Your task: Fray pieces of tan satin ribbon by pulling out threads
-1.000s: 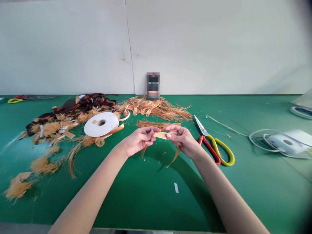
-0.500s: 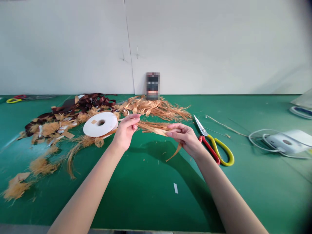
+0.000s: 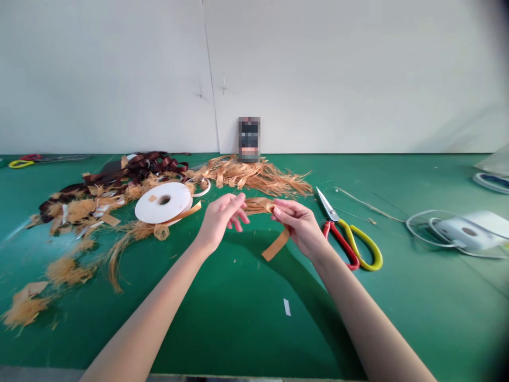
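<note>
The right grip (image 3: 301, 225) was pressed together, thumb against fingers, pinching a frayed tan strip (image 3: 260, 206). Its tufted fibres ran toward the left grip, while a flat, unfrayed tail (image 3: 276, 244) hung below the pinch. The left grip (image 3: 220, 217) was spread, its fingers loose and slightly curled, just beside the fibres; whether its fingertips touched them could not be told.

Below and nearer the body than both grips lay the green desk (image 3: 222, 323), with a small white scrap (image 3: 287, 306) on it. Just right of the right grip lay scissors (image 3: 345, 239) with red and yellow handles. Behind the grips spread a loose pile of tan fibres (image 3: 254, 178). Left of the left grip lay a white ribbon roll (image 3: 161, 202), trailing a tan ribbon end (image 3: 183, 214), and farther left a heap of dark brown ribbon (image 3: 135, 167) mixed with tan fluff (image 3: 69, 270). Well to the right sat a white device (image 3: 465, 233) with a looped cord — and beyond the pile, a blurred upright object (image 3: 249, 139) stood against the wall (image 3: 318, 79).
</note>
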{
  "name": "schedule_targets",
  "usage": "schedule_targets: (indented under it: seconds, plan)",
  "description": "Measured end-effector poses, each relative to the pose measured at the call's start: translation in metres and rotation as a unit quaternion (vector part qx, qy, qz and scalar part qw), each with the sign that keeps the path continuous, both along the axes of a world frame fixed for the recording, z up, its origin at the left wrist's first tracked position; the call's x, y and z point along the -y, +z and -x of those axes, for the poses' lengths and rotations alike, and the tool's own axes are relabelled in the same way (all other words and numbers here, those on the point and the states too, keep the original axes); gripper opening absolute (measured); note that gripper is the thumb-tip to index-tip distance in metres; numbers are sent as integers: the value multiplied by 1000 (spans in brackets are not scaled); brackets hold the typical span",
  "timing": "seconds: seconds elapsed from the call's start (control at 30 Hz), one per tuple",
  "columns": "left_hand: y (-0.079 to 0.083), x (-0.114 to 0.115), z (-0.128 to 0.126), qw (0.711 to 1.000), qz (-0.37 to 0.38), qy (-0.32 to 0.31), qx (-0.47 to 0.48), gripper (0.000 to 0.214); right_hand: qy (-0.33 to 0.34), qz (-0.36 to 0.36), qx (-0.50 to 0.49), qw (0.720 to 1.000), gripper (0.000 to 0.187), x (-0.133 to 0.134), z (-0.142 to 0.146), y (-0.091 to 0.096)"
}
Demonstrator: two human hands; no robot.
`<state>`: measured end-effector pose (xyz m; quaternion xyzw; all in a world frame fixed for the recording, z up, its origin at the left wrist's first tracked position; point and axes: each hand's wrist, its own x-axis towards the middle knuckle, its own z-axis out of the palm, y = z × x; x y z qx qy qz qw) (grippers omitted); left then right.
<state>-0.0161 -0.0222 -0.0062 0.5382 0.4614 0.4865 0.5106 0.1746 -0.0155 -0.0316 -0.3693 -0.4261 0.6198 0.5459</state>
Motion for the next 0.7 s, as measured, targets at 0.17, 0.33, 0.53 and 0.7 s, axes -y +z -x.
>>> schedule_targets:
  seconds: [0.17,0.33,0.53,0.7]
  plan:
    - [-6,-1,-8,995,36,21,88,35,57,-29,5,998,27,2,5,-3]
    - [-5,0,-6,997,29,15,64,34,97,-14,40,994,33,5,8,0]
    - [-3,4,-8,997,21,-69,-41,26,78,-13,34,996,32,6,11,2]
    - [-4,6,-11,997,-2,-67,-48,22,45,-16,10,999,35,5,12,0]
